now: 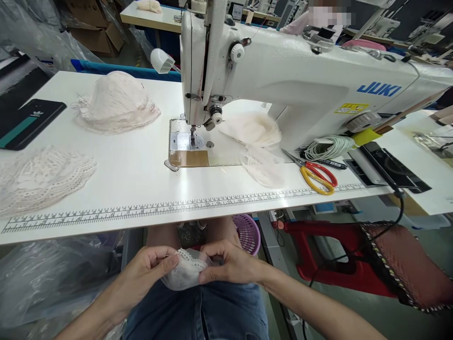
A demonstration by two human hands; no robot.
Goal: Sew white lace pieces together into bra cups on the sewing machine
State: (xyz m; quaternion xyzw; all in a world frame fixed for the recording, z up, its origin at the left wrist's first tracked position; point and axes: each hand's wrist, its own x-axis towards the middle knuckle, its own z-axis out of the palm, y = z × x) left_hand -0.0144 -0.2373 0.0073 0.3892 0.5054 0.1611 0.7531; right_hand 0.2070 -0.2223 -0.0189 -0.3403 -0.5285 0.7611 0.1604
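Both hands are down in the lap, below the near edge of the table, working one small white lace-trimmed fabric piece (184, 273). The left hand (148, 271) has thumb and fingertips pinched together on the left side of the piece, right at the scalloped lace edge. The right hand (230, 264) is clamped on the right side, fingers curled over the top and thumb underneath as far as I can see. The piece sits between the two hands, over the blue jeans (201, 311).

Up on the white table (134, 179) I count three heaps of similar lace pieces: one pile (38, 179) at the near left, one mound (116, 104) further back left of the needle, and one flatter stack (255, 137) right of the needle, under the arm of the machine. One white JUKI sewing machine (293, 75) takes up the middle and right. One pair of scissors (314, 174) with red and yellow handles lies just right of that flat stack, and one coil of pale cord (329, 146) sits just behind them. One dark phone (24, 123) lies at the far left. A ruler strip (170, 208) runs along the near edge of the table.

Under the table there's one purple basket (247, 231) near the knees and a red stool (318, 255) off to the right.
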